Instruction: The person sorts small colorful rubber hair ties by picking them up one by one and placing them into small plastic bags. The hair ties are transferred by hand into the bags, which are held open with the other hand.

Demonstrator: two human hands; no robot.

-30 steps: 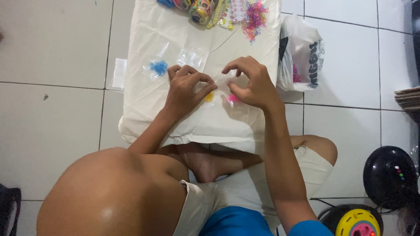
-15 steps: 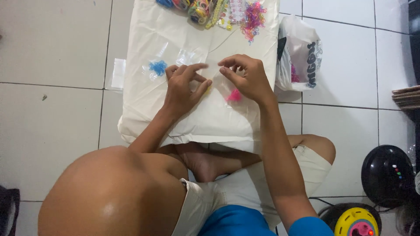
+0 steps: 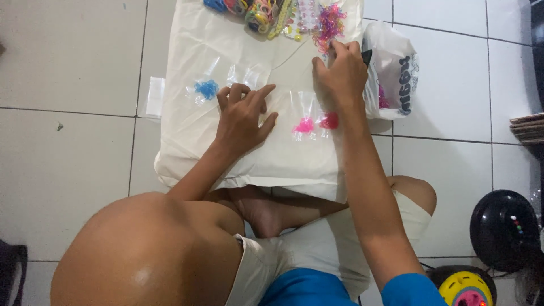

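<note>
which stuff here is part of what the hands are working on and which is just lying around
In hand:
- left hand resting on the cream cloth
- right hand at the pile of coloured bands
- small clear bags with pink bands
- bag with blue bands

Lying about:
- white plastic bag
- black helmet
- yellow toy

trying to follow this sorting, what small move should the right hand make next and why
Probably pinch a few bands from the purple band pile: the right hand is already at its edge, apparently empty, while the left hand rests on the cloth by clear bags.
</note>
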